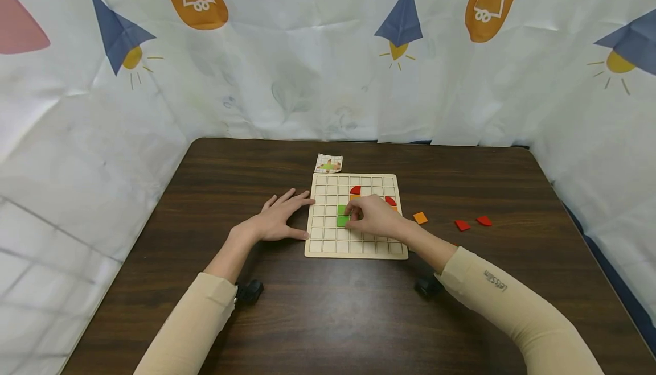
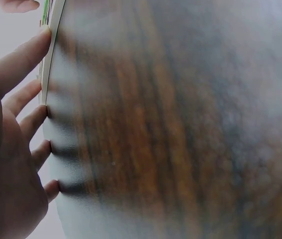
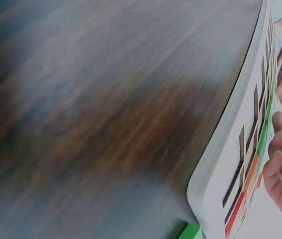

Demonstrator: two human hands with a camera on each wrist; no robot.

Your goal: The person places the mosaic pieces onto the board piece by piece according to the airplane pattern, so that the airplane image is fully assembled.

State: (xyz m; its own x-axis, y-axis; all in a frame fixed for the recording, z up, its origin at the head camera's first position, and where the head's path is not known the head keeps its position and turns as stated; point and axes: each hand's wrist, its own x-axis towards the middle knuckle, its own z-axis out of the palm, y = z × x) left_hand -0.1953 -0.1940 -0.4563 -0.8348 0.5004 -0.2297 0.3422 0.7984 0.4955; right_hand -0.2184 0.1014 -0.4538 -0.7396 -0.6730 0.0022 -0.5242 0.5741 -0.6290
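A pale square board [image 1: 323, 244] with a grid of square cells lies on the table. Two green square tiles [image 1: 342, 221] sit one above the other near its middle. My right hand [image 1: 376, 215] is over the board, fingers bent, thumb and index fingertips at these tiles' right edge; whether they pinch one cannot be made out. Red quarter-round tiles [image 1: 356, 190] and orange tiles [image 1: 355, 197] also lie on the board, partly covered by this hand. My left hand [image 1: 274, 218] has its fingers spread, with thumb and index fingertips touching the board's left edge.
A small picture card [image 1: 328, 163] lies behind the board. Right of the board are a loose orange square tile [image 1: 420, 217] and red tiles [image 1: 463, 225]. A green piece [image 3: 189, 231] shows by the board's near corner in the right wrist view.
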